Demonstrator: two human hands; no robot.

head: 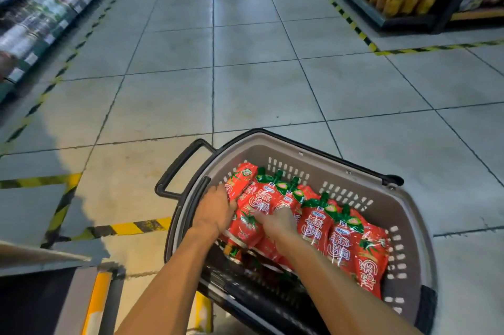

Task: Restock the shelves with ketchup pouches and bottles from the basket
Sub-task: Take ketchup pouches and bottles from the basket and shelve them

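Little of the restocking appears done: the grey basket (354,171), set on the tiled floor (245,75) at about five o'clock, is seen well filled with red ketchup pouches (341,239), dark bottles being half hidden beneath them. Shelves (41,7) at ten o'clock and a rack (395,1) at one o'clock are bordered by striped tape. A pouch is gripped by the left hand (215,211), while the right hand (278,222) is curled into the pile.
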